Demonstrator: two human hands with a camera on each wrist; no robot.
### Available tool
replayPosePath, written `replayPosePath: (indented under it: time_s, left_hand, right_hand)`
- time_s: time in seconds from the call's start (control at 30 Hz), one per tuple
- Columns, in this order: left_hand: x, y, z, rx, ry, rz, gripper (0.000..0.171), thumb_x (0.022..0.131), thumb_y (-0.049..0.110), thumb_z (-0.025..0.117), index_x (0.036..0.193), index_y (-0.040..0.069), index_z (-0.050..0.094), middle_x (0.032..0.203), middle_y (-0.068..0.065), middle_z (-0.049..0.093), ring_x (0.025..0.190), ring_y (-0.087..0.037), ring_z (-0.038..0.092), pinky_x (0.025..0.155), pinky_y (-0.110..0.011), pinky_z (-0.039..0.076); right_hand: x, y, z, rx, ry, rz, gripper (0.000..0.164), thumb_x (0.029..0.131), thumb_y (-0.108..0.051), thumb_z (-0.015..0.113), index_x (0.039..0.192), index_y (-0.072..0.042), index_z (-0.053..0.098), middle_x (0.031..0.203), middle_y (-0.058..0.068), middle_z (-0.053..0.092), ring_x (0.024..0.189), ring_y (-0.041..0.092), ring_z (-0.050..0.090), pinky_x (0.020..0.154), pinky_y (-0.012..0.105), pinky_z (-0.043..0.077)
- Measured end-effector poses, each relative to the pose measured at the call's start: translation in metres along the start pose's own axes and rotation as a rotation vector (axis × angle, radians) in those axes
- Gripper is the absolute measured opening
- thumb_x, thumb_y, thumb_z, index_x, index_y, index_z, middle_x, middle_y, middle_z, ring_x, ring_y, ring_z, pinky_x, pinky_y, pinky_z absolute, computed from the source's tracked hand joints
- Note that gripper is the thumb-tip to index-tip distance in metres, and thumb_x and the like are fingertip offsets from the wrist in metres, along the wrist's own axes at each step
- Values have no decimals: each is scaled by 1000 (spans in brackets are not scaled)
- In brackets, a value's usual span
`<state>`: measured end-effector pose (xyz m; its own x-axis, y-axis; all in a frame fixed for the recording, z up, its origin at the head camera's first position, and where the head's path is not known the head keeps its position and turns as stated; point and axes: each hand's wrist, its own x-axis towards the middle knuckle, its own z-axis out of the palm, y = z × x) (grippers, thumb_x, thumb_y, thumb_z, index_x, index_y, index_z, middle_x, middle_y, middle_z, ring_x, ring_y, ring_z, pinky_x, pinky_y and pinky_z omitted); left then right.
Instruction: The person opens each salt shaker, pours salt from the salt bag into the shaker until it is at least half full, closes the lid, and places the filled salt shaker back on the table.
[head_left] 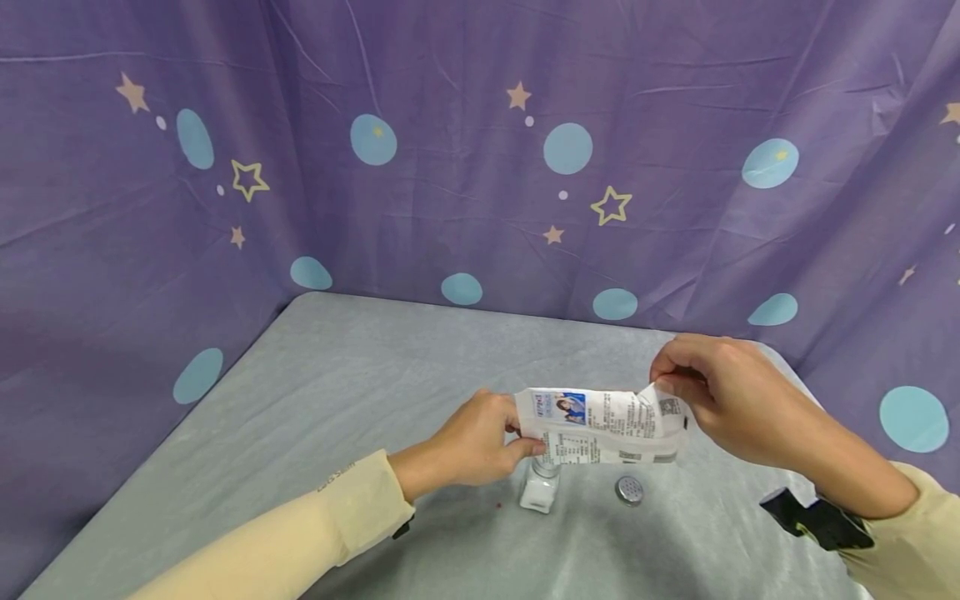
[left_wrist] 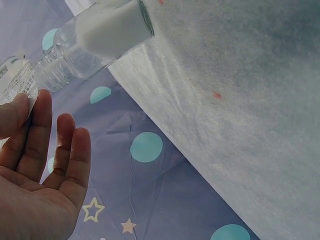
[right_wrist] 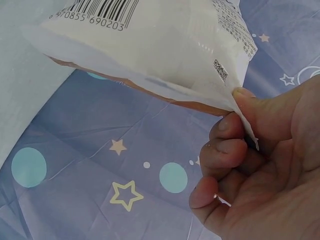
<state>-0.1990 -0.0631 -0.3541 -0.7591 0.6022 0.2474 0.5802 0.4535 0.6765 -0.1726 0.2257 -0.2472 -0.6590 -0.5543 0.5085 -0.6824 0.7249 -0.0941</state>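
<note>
A white plastic packet with printed text and a barcode is stretched sideways between both hands above the table. My left hand pinches its left end between thumb and index finger. At the opposite corner, my right hand grips the packet between thumb and curled fingers. Below the packet's left end stands a clear square glass bottle, uncapped and holding white powder. In the left wrist view, the packet's end is right at the threaded neck of the bottle. A perforated metal shaker cap lies to the bottle's right.
Pale grey cloth covers the table. Purple curtain with stars and blue dots hangs behind it and along the sides. A small red speck lies on the cloth left of the bottle.
</note>
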Motion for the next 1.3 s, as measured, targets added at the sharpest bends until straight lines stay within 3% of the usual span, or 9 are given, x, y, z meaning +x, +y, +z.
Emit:
replayPosePath:
  time_s: [0.73,1.0,1.3]
  left_hand:
    - [1,2,-1,10,5,-3,14,91,11,79,105,12,81,96,11,77,89,2,67,78,-23,54]
    - [1,3,-1,6,2,-18,13,92,12,78,105,12,81,96,11,77,87,1,67,77,-30,56]
    - [3,4,-2,41,28,-3,9,91,15,80,99,14,82,89,14,76,80,0,63,73,-24,51]
  right_hand:
    - [-5,5,3,20,12,-8,39,78,9,79,80,-28,67,77,-22,57,65,-2,46,58,17,39]
    - [-9,11,6,41,9,-4,38,78,9,80,80,-27,66,75,-22,57,65,-2,47,58,17,39]
    - [-15,17,10,87,-37,53,33,82,8,78,82,-24,68,78,-20,60,67,-2,47,57,23,41]
